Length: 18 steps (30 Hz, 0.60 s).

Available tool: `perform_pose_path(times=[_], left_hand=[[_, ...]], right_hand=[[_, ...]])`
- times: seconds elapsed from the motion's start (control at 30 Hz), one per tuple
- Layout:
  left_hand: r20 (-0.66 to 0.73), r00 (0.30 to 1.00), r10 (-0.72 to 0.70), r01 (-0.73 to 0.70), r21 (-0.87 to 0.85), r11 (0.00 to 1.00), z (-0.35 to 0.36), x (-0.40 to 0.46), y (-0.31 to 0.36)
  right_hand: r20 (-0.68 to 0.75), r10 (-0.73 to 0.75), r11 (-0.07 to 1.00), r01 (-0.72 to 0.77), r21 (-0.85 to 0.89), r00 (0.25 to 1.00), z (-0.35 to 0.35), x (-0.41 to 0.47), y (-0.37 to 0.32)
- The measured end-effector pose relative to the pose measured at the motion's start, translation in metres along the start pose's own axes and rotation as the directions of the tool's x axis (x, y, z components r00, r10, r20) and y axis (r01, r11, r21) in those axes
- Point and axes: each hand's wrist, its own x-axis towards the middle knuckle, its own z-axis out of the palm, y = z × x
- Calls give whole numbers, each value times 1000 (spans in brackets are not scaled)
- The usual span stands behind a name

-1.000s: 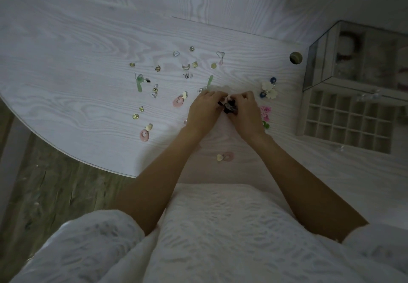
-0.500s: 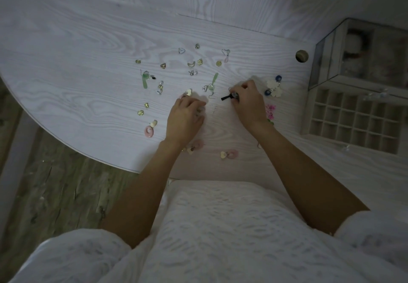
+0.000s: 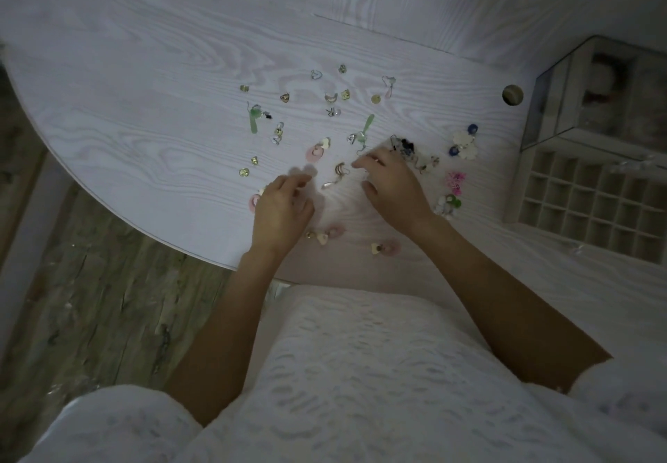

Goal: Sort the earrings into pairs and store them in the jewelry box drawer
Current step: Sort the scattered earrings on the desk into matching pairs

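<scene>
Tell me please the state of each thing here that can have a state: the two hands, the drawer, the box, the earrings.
Left hand: fingers loosely curled, holding nothing visible.
Right hand: fingers reaching over the table, holding nothing visible.
Drawer: pulled out, visible compartments empty.
Jewelry box: upright behind the drawer, contents blurred.
Earrings: scattered loose on the table, none in the drawer.

Loose earrings (image 3: 330, 97) lie scattered over the middle of the pale wood-grain table (image 3: 144, 101). The left hand (image 3: 279, 209) and right hand (image 3: 391, 188) sit over the near part of the scatter, apart, with a small gold hook earring (image 3: 339, 170) on the table between them. A compartmented jewelry box drawer (image 3: 592, 199) lies at the table's right edge; the glass-sided jewelry box (image 3: 595, 90) stands behind it. A round hole in the tabletop (image 3: 512, 94) lies just left of the box.
</scene>
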Motion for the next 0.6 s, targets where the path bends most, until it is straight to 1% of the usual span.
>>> perform_pose_path(times=[0.13,0.27,0.4,0.53,0.6], left_hand=[[23,999,-39,39,4,999,4,-1,-2],[33,999,-8,9,-19,1000,13,9,10],[51,997,60,-62,39,997,25,24,20],[60,996,65,-68,45,997,21,26,11],[57,997,47,-49,40,998,16,23,5]], right_hand=[[58,-47,999,48,-3,997,15,18,-13],[93,-37,998,41,-39,995,22,25,-13],[52,23,1000,-22,-8,998,21,19,-6],[9,126,992,-126,4,992,19,10,6],[1,145,989,-145,13,989,18,8,7]])
